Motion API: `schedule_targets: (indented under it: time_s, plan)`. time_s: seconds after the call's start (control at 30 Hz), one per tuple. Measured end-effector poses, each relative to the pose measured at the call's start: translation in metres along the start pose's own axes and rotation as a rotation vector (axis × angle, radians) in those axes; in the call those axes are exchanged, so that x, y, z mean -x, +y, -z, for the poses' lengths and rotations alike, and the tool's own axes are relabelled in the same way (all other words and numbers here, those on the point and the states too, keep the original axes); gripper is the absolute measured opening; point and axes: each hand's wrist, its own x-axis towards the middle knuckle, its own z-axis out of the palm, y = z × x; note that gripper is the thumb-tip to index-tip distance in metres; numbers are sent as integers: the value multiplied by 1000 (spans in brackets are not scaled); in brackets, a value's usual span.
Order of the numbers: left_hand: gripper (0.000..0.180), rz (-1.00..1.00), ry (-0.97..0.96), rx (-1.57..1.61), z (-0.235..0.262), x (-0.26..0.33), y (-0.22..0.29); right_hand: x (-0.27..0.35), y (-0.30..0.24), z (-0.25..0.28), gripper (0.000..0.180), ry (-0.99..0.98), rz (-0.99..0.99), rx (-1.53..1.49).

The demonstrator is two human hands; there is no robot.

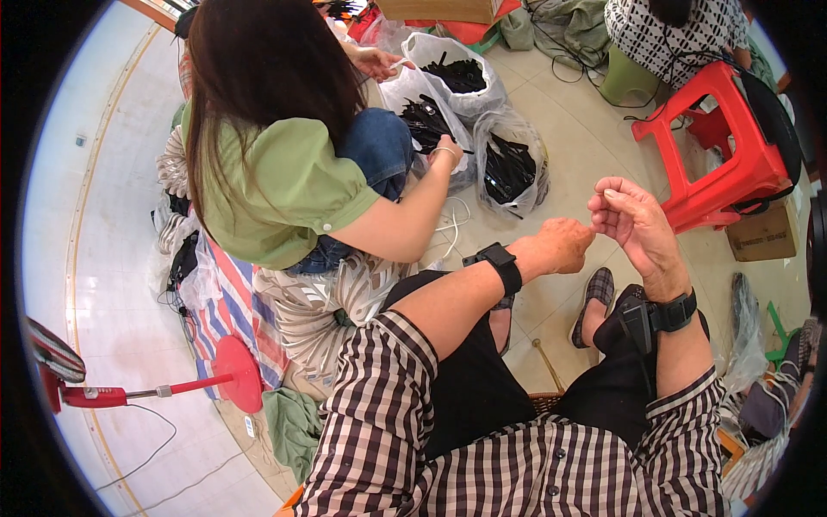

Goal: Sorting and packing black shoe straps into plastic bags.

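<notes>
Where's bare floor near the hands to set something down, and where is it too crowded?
Bare tile lies between the three clear bags and the red stool, just beyond the right hand and left hand. More lies far left, past the red fan. It is crowded around the bags, where a person in a green top reaches in.

We see a pale tiled floor [586, 129] in even, bright light. At 2 o'clock sits a red plastic stool [728, 155], a cardboard box [762, 234] just below it. A green stool [627, 77] is at 1 o'clock. At 8 o'clock a red standing fan [129, 388] lies tipped on the floor, its cable trailing toward 7. A striped mat [228, 310] covers the floor beside it. At 10 o'clock there's a pale wall [77, 138].
</notes>
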Motion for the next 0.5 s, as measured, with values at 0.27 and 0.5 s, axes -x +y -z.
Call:
schedule_targets:
  time_s: [0.27,0.5]
  plan:
    - [16,8,-8,10,7,2,3,0,0,-1,14,-6,1,-3]
    - [18,22,-8,20,5,0,0,0,0,-1,14,-2,1,-2]
